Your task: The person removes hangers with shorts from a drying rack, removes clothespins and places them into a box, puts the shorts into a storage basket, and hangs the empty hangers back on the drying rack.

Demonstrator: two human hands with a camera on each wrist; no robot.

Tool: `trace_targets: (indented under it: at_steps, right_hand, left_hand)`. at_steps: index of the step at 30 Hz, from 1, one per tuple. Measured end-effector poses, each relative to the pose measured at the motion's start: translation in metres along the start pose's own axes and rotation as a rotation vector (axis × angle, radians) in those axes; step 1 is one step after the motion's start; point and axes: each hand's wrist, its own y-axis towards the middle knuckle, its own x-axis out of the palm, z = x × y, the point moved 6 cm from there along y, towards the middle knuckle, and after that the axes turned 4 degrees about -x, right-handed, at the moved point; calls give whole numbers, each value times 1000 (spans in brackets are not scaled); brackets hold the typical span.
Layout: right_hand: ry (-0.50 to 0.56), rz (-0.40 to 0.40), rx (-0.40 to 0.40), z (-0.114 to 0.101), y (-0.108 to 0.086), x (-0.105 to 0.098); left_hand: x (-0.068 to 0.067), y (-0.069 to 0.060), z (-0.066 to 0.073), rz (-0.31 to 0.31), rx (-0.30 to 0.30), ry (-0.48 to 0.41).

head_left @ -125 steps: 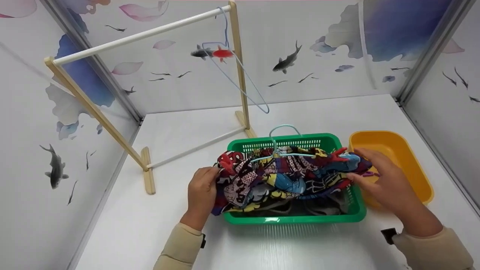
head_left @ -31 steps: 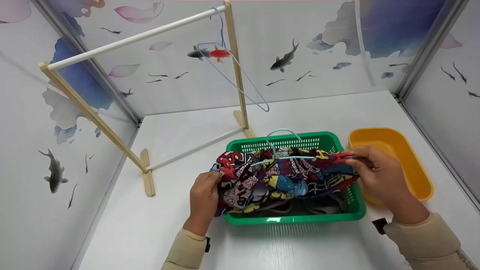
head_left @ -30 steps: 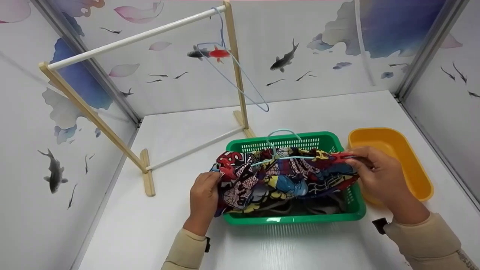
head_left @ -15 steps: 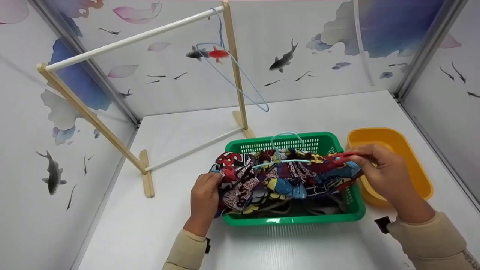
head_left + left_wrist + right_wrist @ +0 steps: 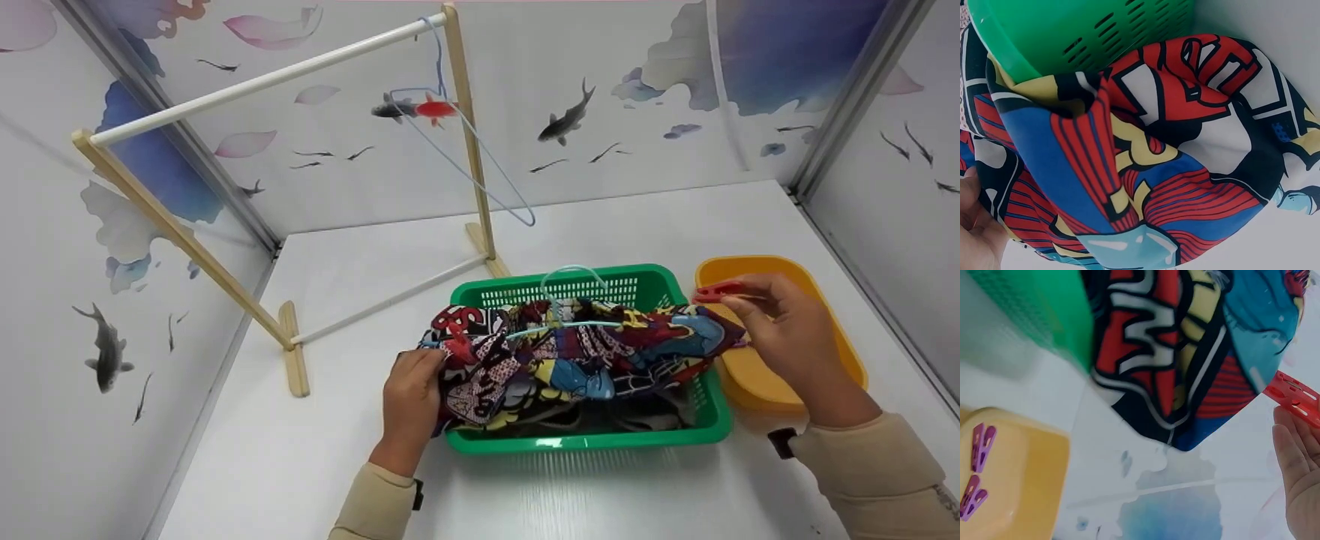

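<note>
Red plastic clothespin (image 5: 716, 292) has lifted clear. The left hand (image 5: 411, 384) grips the multicoloured comic-print garment (image 5: 577, 371) across the green plastic basket (image 5: 585, 442); its right end, unpinned, might slip off the thin pale-blue hanger (image 5: 570, 325); the right hand (image 5: 791, 330) pinches the clothespin.

white walls (image 5: 637, 165) | printed fish (image 5: 568, 120), pink petals (image 5: 246, 144) | grey corner posts (image 5: 862, 97) | glossy white tabletop (image 5: 255, 465)

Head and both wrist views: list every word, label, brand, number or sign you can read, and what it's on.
No whole word is legible.
Printed cloth, right wrist view: one zigzag letter, possibly "M" or "W".
Same cloth, left wrist view: letter-like shapes on red, too folded to read.
Right sleeve, head view: dark lettering, cut off, unreadable.
</note>
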Motion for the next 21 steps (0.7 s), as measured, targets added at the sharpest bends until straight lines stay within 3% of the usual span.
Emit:
trace_targets:
  at_steps: [10,16,21]
  right_hand:
    - [-42,-180,290,46,9,-2]
    - [-72,-255,366,65,16,2]
    - [-113,-319,376,80,20,6]
  left_hand:
    - [0,-1,0,7,7,7]
    - [0,-2,-1,-11,-8,11]
    - [0,-3,-1,-12,-18,-1]
